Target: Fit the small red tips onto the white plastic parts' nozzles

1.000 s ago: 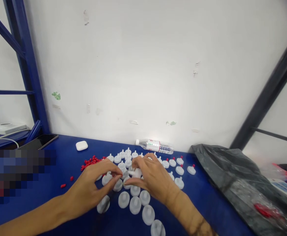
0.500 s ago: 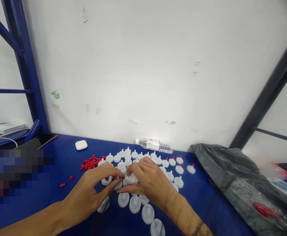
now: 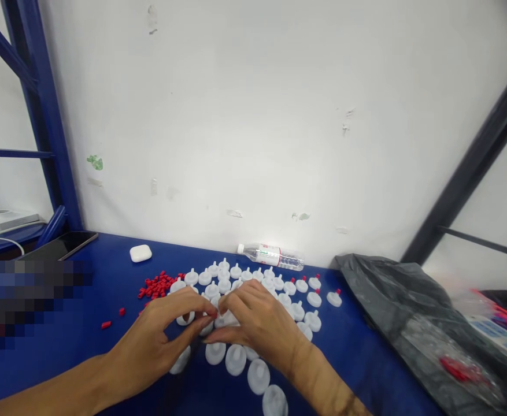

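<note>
Many white round caps with thin spouts stand on the blue table (image 3: 75,300), such as one white cap (image 3: 313,320) at the right. My left hand (image 3: 166,329) pinches a small red piece, barely showing at its fingertips. Against it, my right hand (image 3: 253,318) has thumb and fingers closed around a white cap, mostly hidden by the fingers. A pile of red pieces (image 3: 160,284) lies behind my left hand. Several caps at the back right, including one capped piece (image 3: 334,297), carry red tips.
A clear bottle (image 3: 273,256) lies by the wall. The white case (image 3: 141,253) and a dark phone (image 3: 69,245) are at the back left. A grey plastic bag (image 3: 378,289) covers the right side, with a clear bag holding red pieces (image 3: 459,367) on it.
The view has shifted slightly, moving the tabletop things a little left. Both hands keep nearly the same pose, fingertips together.
</note>
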`<state>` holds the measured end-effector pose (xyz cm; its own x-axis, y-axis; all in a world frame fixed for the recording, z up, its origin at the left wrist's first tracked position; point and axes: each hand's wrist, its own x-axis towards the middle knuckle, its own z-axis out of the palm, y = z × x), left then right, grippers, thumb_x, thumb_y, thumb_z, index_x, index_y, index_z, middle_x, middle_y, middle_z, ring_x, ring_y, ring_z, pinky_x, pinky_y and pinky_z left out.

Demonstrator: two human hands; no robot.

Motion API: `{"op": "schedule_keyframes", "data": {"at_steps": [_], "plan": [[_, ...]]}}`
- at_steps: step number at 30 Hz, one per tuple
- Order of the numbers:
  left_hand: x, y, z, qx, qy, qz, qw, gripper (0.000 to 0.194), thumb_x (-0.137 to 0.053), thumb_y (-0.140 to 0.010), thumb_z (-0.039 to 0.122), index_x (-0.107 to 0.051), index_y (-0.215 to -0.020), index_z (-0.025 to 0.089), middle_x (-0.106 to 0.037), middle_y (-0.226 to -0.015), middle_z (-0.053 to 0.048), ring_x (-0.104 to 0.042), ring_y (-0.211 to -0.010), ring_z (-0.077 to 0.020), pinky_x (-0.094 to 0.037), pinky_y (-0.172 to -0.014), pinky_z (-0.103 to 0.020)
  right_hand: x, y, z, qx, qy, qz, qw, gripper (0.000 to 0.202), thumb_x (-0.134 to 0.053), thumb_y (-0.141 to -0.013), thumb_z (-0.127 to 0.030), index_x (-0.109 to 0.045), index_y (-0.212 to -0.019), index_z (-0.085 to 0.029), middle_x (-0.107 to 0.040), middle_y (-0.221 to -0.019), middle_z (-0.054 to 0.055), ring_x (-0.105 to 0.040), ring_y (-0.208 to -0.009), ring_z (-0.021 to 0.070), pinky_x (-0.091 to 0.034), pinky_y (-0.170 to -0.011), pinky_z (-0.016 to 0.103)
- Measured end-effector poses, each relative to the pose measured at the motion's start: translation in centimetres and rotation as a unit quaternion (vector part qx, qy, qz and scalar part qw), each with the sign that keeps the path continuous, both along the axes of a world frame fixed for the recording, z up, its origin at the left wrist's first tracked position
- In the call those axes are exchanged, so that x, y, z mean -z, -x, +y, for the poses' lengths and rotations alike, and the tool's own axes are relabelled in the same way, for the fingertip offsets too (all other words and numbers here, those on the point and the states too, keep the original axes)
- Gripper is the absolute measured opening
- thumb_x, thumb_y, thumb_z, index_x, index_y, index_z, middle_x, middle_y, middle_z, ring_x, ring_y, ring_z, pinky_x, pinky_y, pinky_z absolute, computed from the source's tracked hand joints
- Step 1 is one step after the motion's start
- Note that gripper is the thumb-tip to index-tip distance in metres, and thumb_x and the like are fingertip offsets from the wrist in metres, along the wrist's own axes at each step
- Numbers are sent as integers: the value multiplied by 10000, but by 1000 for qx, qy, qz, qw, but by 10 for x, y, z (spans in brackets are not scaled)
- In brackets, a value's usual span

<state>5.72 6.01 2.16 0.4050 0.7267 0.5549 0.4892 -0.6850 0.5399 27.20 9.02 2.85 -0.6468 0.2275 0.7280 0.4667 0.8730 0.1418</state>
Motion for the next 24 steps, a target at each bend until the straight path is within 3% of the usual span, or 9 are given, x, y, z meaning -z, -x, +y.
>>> {"op": "schedule_keyframes", "data": {"at_steps": [3, 9, 12, 15, 24], "plan": [[0, 2, 2, -10, -3, -15, 1000, 144, -545, -957, 282, -684, -995, 272, -702, -866, 17, -638, -766, -137, -508, -713, -232, -2, -1, -3, -3, 25, 4, 1000, 276, -631, -924, -448, -559, -996, -191, -683, -875, 12, -650, -818, 171, -538, -789, 329], [2, 6, 10, -15, -20, -12, 1000, 119, -587, -950, 310, -692, -975, 260, -707, -856, 13, -639, -769, -154, -530, -763, -276, -6, -3, -5, 25, 41, -21, 999, 205, -541, -983, -206, -534, -1185, -171, -696, -1086, 58, -619, -958, 187, -544, -862, 353], [4, 8, 13, -13, -74, -7, 997, 108, -610, -941, 268, -678, -1024, 264, -717, -895, 14, -649, -800, -156, -536, -792, -286, -4, -3, -3, 34, 19, -31, 999, 229, -544, -988, -240, -547, -1210, -181, -695, -1123, 54, -610, -1030, 207, -525, -922, 384], [5, 11, 16, -7, -152, 15, 988, 218, -611, -936, 201, -641, -1133, 289, -727, -985, 19, -657, -879, -165, -533, -831, -290, -2, -2, -4, 32, 38, -33, 998, 284, -521, -1001, -267, -523, -1273, -185, -682, -1143, 48, -631, -1029, 193, -520, -946, 361], [20, 13, 22, -4, -206, 82, 975, 318, -413, -942, 77, -579, -1147, 255, -689, -963, -32, -628, -845, -184, -529, -777, -317, 1, 5, -11, 54, 24, -39, 997, 422, -442, -1031, -320, -401, -1413, -146, -683, -1149, 77, -648, -908, 186, -543, -886, 360]]}}
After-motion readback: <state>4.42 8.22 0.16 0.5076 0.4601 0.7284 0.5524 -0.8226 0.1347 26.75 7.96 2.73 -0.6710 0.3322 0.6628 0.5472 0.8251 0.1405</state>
